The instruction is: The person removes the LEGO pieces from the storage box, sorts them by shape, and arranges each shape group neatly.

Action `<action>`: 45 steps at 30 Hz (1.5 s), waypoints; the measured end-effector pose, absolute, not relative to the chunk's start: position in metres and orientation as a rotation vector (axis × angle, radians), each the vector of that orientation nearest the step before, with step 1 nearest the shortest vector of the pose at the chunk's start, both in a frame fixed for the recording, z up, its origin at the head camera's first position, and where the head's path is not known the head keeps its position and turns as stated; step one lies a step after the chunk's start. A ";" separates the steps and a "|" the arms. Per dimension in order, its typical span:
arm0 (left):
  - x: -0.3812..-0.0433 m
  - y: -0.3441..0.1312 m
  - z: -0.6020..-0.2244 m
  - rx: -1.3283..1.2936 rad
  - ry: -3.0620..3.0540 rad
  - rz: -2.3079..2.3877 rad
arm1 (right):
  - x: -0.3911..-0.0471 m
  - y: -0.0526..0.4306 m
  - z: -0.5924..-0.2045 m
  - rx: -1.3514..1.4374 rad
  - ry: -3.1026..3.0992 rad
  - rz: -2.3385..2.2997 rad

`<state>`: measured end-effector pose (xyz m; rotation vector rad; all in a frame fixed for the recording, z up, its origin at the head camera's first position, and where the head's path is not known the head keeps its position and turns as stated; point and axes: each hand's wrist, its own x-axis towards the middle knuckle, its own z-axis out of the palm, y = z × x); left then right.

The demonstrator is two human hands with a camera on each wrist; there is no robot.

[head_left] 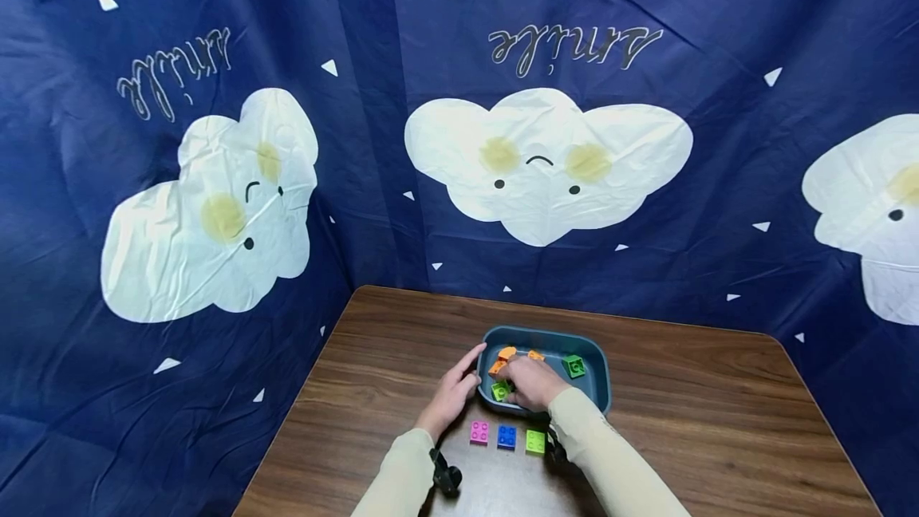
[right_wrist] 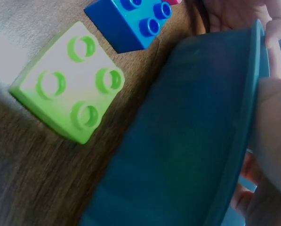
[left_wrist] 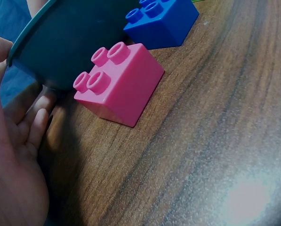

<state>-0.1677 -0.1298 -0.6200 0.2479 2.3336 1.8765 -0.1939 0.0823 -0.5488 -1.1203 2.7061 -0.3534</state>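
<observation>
My left hand is at the left end of a dark teal tray, its index finger stretched along the outside and the thumb at the rim. Inside the tray reaches my right hand, fingers pointing down among the toy building bricks; its fingertips are partly hidden, so I cannot tell whether they pinch one. Around them lie orange bricks and a lime brick. A darker green brick sits further right in the tray. In front, a pink brick, a blue brick and another lime brick stand in a row.
The brown wooden table extends to both sides of the tray. Behind it hangs a dark blue cloth printed with white clouds. Black straps with small devices sit on the wrists, close to the row of bricks.
</observation>
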 end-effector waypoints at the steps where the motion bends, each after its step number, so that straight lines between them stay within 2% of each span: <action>1: -0.167 -0.130 -0.620 0.246 2.330 1.884 | -0.194 0.084 -0.549 -1.106 2.719 -0.374; 6: -0.167 -0.129 -0.620 0.229 2.327 1.887 | -0.192 0.091 -0.548 -1.020 2.742 -0.554; 13: -0.166 -0.128 -0.620 0.222 2.327 1.879 | -0.189 0.103 -0.550 -1.054 2.797 -0.727; 20: -0.166 -0.128 -0.621 0.226 2.369 1.888 | -0.182 0.111 -0.548 -0.913 2.845 -0.875; 45: -0.168 -0.129 -0.620 0.219 2.319 1.882 | -0.154 0.153 -0.534 -0.741 2.957 -0.973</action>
